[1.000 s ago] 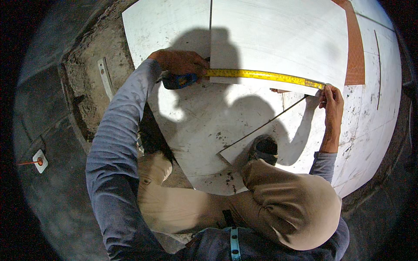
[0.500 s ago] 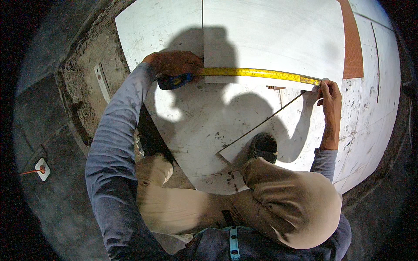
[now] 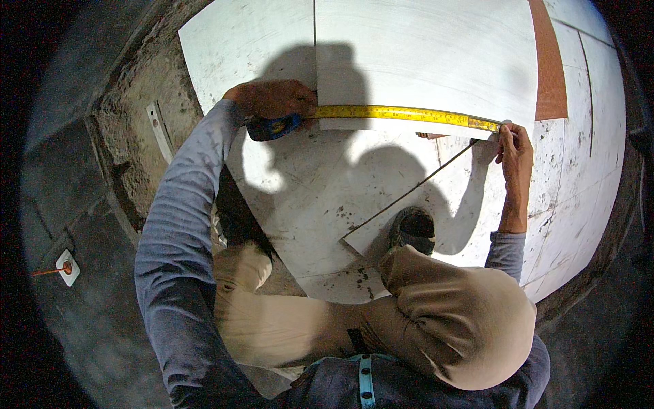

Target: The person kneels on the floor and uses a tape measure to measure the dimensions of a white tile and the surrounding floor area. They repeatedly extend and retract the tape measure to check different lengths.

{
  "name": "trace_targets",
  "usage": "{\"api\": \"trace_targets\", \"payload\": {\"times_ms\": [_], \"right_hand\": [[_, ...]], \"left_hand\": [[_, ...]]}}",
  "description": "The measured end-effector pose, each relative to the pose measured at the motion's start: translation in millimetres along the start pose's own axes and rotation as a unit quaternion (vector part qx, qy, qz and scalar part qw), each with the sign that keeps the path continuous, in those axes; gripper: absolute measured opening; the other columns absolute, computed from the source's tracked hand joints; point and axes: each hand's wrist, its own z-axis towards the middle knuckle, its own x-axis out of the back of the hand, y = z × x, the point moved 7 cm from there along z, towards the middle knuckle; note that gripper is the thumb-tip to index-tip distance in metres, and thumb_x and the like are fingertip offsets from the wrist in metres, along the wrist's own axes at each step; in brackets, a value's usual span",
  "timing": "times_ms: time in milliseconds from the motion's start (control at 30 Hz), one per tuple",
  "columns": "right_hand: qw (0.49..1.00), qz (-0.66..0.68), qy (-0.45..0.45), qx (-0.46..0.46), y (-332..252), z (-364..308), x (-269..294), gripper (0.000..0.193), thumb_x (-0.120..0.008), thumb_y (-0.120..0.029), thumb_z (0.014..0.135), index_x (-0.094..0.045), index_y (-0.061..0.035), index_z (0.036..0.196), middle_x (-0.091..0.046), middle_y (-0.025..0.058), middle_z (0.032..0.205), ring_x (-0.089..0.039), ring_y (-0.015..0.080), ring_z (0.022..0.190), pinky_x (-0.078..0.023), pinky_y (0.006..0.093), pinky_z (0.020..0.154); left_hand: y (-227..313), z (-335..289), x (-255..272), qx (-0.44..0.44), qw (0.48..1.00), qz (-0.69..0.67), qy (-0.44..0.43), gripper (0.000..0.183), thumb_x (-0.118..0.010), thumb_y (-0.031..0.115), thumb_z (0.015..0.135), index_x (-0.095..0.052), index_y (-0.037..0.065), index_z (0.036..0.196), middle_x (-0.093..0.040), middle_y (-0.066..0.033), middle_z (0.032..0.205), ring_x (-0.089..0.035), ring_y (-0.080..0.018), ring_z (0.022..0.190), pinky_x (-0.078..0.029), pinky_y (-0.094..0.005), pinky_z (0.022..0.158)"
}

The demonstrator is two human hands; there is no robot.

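A yellow tape measure (image 3: 395, 114) is stretched from left to right along the near edge of a white board (image 3: 422, 54). My left hand (image 3: 278, 99) is closed around its dark blue case, by the board's near left corner. At the other end, my right hand (image 3: 514, 144) pinches the tip of the blade at the board's near right corner. The board lies on top of a brown sheet (image 3: 550, 75), which shows along its right side. My shadow falls across the near left part of the board.
Large white floor tiles (image 3: 313, 204) with dark smudges lie beneath. A dark shoe (image 3: 413, 230) rests near a slanting gap line. To the left are rough bare concrete (image 3: 146, 116), a metal strip (image 3: 161, 131), and a small white square plate with an orange cord (image 3: 68, 267).
Almost nothing has changed. Both hands keep hold of the stretched tape measure, and the view has shifted very slightly.
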Motion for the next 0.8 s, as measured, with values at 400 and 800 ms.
{"api": "trace_targets", "payload": {"times_ms": [400,800], "right_hand": [[0.999,0.019,0.029,-0.012,16,7,1,0.027,-0.067,-0.027,0.107,-0.070,0.0006,0.105,-0.064,0.0027,0.074,-0.055,0.0089,0.061,-0.045,0.0271,0.054],[0.999,0.014,0.037,-0.009,10,6,0,0.025,-0.069,-0.024,0.106,-0.069,-0.0002,0.098,-0.063,0.0024,0.073,-0.052,0.0085,0.060,-0.042,0.0275,0.053]], "left_hand": [[0,-3,2,0.162,0.980,-0.067,-0.089,0.041,-0.054,0.040,0.105,-0.075,0.008,0.118,-0.067,-0.0134,0.132,-0.063,-0.0299,0.123,-0.049,-0.0402,0.110],[12,0,8,0.066,0.993,-0.080,-0.062,0.035,-0.055,0.032,0.102,-0.075,0.004,0.106,-0.071,-0.0180,0.114,-0.067,-0.0326,0.110,-0.050,-0.0428,0.104]]}}
